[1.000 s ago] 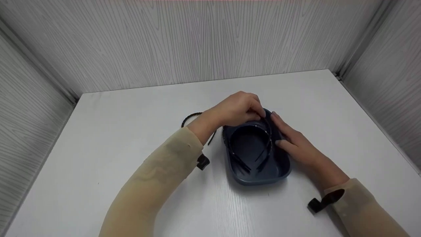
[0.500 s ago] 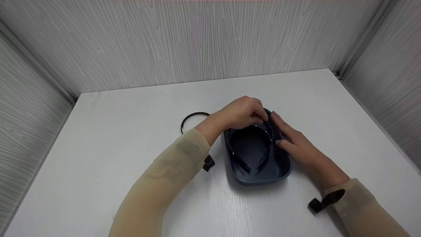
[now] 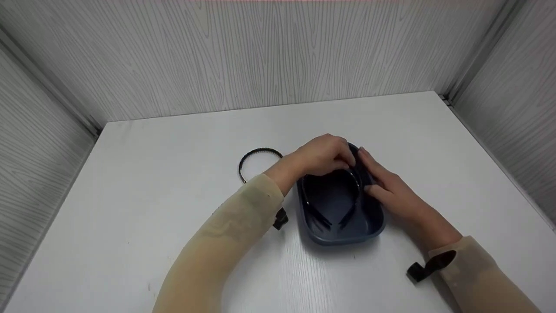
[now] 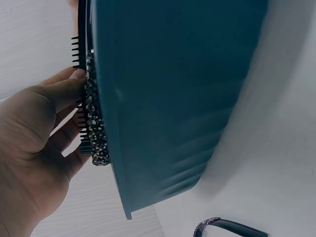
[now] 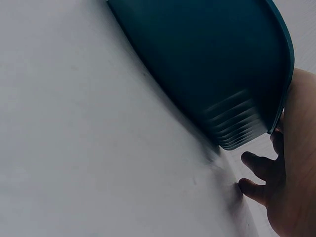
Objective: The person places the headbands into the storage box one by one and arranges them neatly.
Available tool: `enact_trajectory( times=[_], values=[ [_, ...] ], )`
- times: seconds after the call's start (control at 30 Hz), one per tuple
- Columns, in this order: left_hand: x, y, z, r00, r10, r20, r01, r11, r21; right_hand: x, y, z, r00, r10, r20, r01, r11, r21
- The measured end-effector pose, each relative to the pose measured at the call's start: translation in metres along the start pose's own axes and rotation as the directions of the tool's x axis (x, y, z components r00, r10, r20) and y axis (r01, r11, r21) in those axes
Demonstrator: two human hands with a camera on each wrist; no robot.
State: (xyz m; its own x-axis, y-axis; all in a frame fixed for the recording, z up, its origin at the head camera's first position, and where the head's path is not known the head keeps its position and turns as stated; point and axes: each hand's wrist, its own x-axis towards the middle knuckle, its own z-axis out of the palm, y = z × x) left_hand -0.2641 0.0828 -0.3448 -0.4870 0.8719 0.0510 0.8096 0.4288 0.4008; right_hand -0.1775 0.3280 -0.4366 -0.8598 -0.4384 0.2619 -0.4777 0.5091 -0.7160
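Note:
A dark blue plastic basket [image 3: 343, 240] stands on the white table with black glittery headbands [image 3: 318, 213] lying nested inside. My left hand [image 3: 323, 154] reaches over its far end and pinches a headband there; the wrist hides part of the basket. In the left wrist view, the left hand [image 4: 34, 136] has thumb and fingers at a black toothed headband [image 4: 83, 44], beside a rhinestone-covered band [image 4: 96, 123] along the rim. My right hand [image 3: 393, 193] grips the basket's right rim, thumb over the edge. Its fingers [image 5: 254, 190] show partly in the right wrist view.
Left of the basket, another black toothed headband [image 3: 240, 167] lies on the table [image 3: 130, 195], partly behind my left forearm. Grey wood-grain panels [image 3: 260, 56] enclose the table at the back and both sides.
My left hand has moved slightly right and toward me, lower over the basket. More of the headband on the table shows. The right hand and basket stay put.

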Motion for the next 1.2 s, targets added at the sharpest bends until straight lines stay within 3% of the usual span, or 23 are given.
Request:
enact_trajectory(
  times=[0.27,0.73,1.2],
  values=[
    [0.002,0.0,0.007,1.0,0.012,0.002,-0.012,1.0,-0.008,-0.001,0.002,0.0,0.999,0.035,0.013,-0.035,0.999,-0.014],
    [0.004,-0.002,0.012,1.0,0.005,0.012,-0.005,1.0,-0.025,-0.002,0.001,-0.001,1.0,0.003,0.016,-0.003,1.0,-0.001],
    [0.007,-0.004,0.015,1.0,0.016,0.013,-0.016,1.0,-0.007,-0.003,0.003,-0.001,1.0,0.022,0.011,-0.021,1.0,-0.008]
  ],
)
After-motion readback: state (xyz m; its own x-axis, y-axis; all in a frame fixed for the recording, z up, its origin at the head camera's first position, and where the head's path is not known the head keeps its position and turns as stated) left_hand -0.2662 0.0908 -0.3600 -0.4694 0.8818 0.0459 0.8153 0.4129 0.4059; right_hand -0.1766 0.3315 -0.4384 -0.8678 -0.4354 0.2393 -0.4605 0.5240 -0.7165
